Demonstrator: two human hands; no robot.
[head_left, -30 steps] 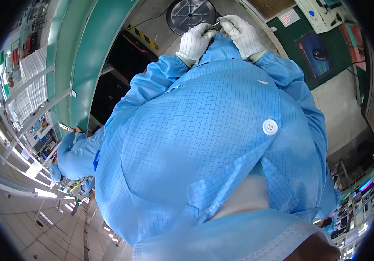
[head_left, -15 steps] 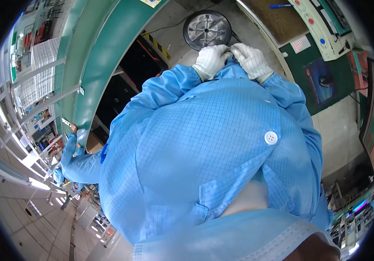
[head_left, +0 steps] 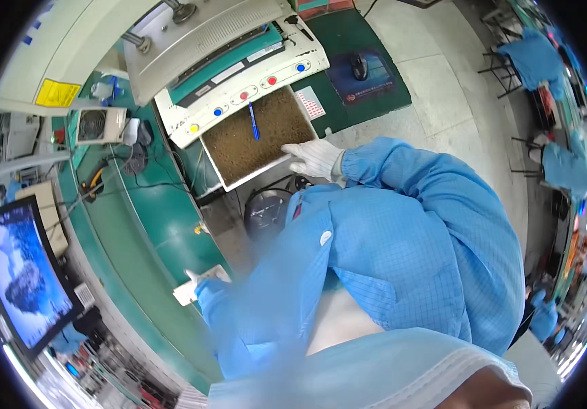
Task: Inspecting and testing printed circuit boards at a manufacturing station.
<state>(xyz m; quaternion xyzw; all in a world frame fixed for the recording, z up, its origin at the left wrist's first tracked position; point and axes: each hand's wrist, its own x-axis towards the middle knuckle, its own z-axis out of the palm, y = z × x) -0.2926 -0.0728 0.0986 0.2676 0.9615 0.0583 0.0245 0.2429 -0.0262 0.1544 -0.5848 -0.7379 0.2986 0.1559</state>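
Note:
My right hand (head_left: 312, 159), in a white glove, rests at the near right edge of a brown-surfaced tray (head_left: 230, 184) with a white rim. Its fingers stretch out along that edge and hold nothing that I can see. A blue pen (head_left: 255, 124) lies on the tray's brown surface. Far to the left, my left hand (head_left: 192, 276) is mostly hidden by my sleeve. Only a bit of white glove shows there, against a pale flat object (head_left: 185, 294) on the green bench; whether the fingers grip it is hidden.
Behind the tray stands a white machine (head_left: 307, 61) with coloured buttons. A black mouse (head_left: 359, 67) sits on a dark mouse pad (head_left: 368, 85) to the right. Low between bench and body is a round stool (head_left: 266, 213). A monitor (head_left: 27, 273) stands at far left.
My body has turned to the right, bringing the machine from the right to the middle. My hands, earlier together at the coat front, are now apart, the right at the tray, the left over the bench.

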